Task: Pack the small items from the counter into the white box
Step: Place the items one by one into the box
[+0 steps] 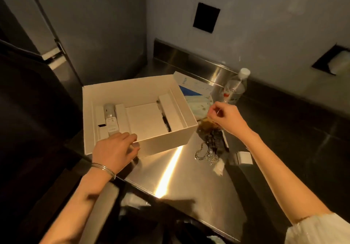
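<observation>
The open white box (164,139) stands on the steel counter (181,183). Inside it lie a silver tube (110,115) at the left and a black pen (164,117) at the right, between white dividers. My left hand (115,147) rests on the box's near wall with its fingers over the rim. My right hand (226,117) hovers just right of the box, fingers pinched on a small amber, translucent item (206,123). Below it on the counter lie a dark beaded piece (215,139) and a silver chain (205,153).
A clear water bottle (235,88) with a white cap stands behind my right hand. A blue and white packet (195,90) lies behind the box. A small white box (244,157) and a white scrap (218,168) sit near the chain. The wall closes the back.
</observation>
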`<state>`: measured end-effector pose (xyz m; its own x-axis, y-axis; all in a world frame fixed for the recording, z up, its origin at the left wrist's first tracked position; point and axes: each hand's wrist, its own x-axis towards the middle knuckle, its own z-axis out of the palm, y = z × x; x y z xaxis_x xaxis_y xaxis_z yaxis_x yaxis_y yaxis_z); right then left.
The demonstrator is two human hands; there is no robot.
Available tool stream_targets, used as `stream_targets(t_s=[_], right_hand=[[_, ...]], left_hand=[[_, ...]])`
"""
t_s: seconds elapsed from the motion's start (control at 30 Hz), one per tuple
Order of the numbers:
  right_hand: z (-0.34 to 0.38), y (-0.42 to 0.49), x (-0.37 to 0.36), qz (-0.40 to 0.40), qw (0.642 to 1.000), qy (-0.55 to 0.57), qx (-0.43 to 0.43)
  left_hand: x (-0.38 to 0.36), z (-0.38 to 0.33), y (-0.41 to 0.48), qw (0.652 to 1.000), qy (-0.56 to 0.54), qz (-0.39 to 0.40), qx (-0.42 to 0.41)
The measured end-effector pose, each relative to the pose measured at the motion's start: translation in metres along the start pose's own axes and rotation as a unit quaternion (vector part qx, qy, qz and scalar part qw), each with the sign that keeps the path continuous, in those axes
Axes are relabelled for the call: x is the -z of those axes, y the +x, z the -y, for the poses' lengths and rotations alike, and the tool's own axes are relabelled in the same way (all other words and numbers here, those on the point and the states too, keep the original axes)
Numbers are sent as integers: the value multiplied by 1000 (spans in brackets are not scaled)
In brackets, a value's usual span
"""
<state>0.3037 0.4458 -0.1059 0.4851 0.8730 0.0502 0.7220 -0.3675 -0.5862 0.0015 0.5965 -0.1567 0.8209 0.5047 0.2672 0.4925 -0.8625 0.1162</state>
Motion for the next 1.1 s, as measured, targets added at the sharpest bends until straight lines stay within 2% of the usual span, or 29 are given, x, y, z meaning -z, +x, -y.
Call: stream_targets(t_s=[0.1,0.17,0.3,0.4,0.5,0.6,0.67,0.83,0.97,1.1], right_hand=[[-68,-22,-3,31,984,-73,-162],[-99,-32,-11,49,965,-98,-237],[-109,-38,-30,104,943,-122,-293],[-104,-40,-40,110,932,-144,-314],[-92,-40,-33,80,938,-146,-304],[-60,-34,-4,-28,957,-86,-274],[-27,-28,20,-63,970,-35,-234],[62,-7,42,-69,993,8,-93],[105,37,-11,2,1000,-5,-29],[111,80,-86,76,993,-90,-31]], left_hand=[[-3,0,-1,1000,-4,3,8],[-3,-1,-1,1000,-7,4,16],[-1,-5,0,1000,-9,10,24],[0,-5,-1,999,-5,24,35],[0,-5,-2,999,-3,27,40],[0,-5,-2,999,0,28,40],[-2,-4,-2,999,-3,23,40],[-3,-6,-2,999,-8,11,41],[-3,-7,0,999,-4,1,39],[-2,-7,-1,1000,14,4,21]])
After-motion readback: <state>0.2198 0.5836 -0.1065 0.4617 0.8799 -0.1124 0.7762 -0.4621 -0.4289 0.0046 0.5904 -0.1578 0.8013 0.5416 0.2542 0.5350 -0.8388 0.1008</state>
